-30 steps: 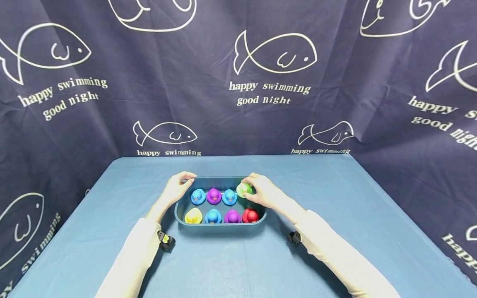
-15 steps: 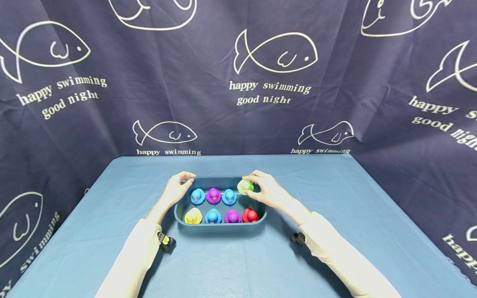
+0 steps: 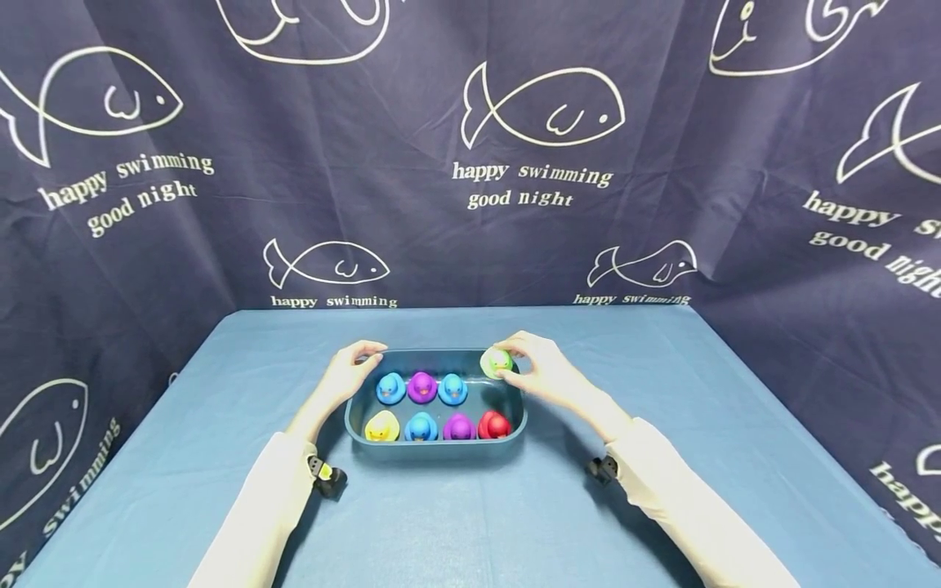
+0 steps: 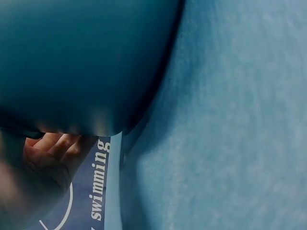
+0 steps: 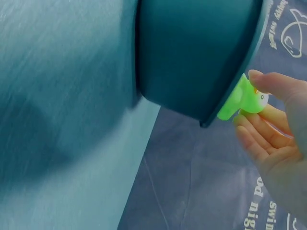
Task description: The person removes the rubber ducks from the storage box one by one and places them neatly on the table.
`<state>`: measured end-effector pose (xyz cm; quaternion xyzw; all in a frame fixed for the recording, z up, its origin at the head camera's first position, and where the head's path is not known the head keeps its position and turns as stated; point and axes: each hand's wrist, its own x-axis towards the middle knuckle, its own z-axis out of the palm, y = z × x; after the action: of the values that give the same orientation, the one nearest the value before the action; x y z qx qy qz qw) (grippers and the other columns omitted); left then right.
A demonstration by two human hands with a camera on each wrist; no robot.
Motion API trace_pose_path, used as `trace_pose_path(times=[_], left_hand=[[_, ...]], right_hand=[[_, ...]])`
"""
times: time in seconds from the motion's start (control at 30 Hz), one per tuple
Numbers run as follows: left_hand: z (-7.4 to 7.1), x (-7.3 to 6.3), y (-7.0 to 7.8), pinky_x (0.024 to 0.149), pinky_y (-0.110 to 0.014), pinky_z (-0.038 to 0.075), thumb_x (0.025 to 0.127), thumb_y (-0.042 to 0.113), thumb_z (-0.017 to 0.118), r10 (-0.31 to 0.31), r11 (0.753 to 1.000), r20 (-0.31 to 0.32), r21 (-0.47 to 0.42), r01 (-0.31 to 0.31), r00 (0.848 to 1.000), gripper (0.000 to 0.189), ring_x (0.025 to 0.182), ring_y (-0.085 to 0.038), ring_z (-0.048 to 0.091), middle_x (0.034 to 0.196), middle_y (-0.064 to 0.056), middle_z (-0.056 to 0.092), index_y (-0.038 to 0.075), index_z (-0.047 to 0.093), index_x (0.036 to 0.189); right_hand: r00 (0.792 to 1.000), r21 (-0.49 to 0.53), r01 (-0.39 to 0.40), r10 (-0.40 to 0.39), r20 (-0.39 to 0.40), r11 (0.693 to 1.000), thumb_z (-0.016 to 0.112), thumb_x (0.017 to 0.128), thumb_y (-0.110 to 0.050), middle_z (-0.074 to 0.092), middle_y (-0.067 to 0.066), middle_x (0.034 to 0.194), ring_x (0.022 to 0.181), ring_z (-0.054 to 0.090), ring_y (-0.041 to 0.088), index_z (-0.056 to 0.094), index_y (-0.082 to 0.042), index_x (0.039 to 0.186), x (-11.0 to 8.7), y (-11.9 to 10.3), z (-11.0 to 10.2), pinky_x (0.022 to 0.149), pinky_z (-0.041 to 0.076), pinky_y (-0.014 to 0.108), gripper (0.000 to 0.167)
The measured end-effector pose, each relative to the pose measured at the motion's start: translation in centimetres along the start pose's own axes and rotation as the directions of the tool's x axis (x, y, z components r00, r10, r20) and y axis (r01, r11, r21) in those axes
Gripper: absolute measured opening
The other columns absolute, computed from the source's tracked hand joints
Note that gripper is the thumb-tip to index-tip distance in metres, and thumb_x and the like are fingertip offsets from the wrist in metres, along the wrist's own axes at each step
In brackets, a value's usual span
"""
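Green duck (image 3: 497,363) has moved up and over to the right compared with a second ago, and the right hand (image 3: 546,369) has gone the same way with it. That hand is pinching the duck between thumb and fingertips over the far right corner of the bin (image 3: 439,452), and in the right wrist view the duck pokes out past the rim. Can't tell if it's actually touching the rim. Left hand (image 3: 347,371) hasn't really budged: it's holding the far left corner of the bin, thumb on the inner side and fingers round the outside wall. Inside the bin, the far row goes left blue duck (image 3: 390,388), purple duck (image 3: 422,387), right blue duck (image 3: 452,389). Near row, left to right: yellow duck (image 3: 381,426), near blue duck (image 3: 421,427), near purple duck (image 3: 459,427), red duck (image 3: 494,425), all tucked close to the near wall. Bin's sitting on a counter (image 3: 456,523) with a blue cover, and there's a navy fish-print curtain (image 3: 426,163) behind it all.
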<state>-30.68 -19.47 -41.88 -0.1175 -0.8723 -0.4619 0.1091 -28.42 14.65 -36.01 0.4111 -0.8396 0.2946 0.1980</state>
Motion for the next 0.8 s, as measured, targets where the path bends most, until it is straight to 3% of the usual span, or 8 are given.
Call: trace_pose_path(times=[0.33,0.8], left_hand=[[0.0,-0.1,0.2,0.092,-0.047,0.045,0.091,0.008,0.056,0.011,1.000,-0.006,0.024,-0.011,1.000,0.025,0.104,-0.033,0.060,0.110,-0.019,0.066,0.000,0.063,0.113],[0.2,-0.2,0.2,0.085,-0.043,0.048,0.090,0.007,0.057,0.027,0.998,-0.031,0.054,-0.026,0.999,0.023,0.095,-0.031,0.064,0.107,-0.018,0.068,0.000,0.065,0.110]], right_hand=[[0.999,-0.020,0.016,-0.017,-0.046,1.000,0.076,0.073,-0.007,0.066,0.010,0.098,0.086,0.062,0.021,0.067,0.001,0.106,-0.6,1.2,-1.9,0.079,0.050,0.037,0.035],[0.998,-0.074,0.015,-0.019,-0.056,0.997,0.076,0.072,-0.005,0.066,0.012,0.095,0.084,0.062,0.022,0.066,0.003,0.103,-2.1,2.8,-2.6,0.077,0.050,0.036,0.034]])
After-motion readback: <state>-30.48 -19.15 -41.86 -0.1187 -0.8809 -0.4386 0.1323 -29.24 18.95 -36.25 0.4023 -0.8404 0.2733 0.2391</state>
